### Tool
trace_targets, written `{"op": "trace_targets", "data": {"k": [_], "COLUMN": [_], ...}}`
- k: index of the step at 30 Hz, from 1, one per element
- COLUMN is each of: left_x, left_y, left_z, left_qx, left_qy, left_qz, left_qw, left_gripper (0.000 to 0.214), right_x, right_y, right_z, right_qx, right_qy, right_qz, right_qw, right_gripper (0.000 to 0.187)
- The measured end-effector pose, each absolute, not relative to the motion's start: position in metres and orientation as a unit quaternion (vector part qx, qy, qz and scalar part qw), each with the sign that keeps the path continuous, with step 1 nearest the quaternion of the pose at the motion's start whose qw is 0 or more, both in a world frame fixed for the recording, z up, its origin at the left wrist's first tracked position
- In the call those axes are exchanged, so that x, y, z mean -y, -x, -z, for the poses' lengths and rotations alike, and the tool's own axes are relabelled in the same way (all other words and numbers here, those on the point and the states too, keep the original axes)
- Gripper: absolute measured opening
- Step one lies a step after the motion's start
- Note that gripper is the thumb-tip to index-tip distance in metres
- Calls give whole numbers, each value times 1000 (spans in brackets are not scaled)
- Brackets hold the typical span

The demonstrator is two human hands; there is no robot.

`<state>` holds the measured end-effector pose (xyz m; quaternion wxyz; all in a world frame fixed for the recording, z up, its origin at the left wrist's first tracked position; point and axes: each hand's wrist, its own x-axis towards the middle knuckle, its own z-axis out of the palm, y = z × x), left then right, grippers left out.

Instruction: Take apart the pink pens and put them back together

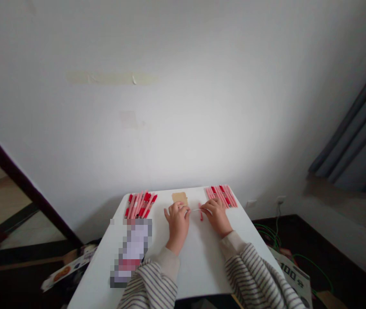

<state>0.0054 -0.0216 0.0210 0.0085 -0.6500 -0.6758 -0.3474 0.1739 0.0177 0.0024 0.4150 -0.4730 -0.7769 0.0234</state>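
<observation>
My left hand [178,214] and my right hand [215,213] are over the far half of the white table, facing each other. A thin white strip [195,210] runs between their fingertips, and each hand pinches one end. It could be a pen refill or a stick; the frame is too coarse to tell. Just below it, close to my right fingers, lies a single pink pen [201,214]. Behind my left hand is a tan card or pad [179,198], partly covered by the fingers. My right hand partly hides a row of pink and red pens [230,196].
Another bunch of pink and red pens [140,205] lies at the table's [202,270] far left. In front of it is a pixelated, blurred-out object [133,253]. A wall stands behind the table. Green cables [268,234] and a printed bag or box [294,274] are at the right.
</observation>
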Motion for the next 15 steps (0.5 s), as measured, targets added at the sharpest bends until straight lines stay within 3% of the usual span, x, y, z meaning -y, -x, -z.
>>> {"op": "trace_targets", "data": {"k": [15], "left_x": [21], "left_y": [-5], "left_z": [-24], "left_qx": [667], "left_qy": [648], "left_qz": [368], "left_qw": [-16], "left_gripper": [15], "right_x": [-19], "right_y": [-171], "right_z": [0], "right_qx": [773], "right_qy": [473], "right_qz": [-65], "right_qw": [417], "right_gripper": [13]}}
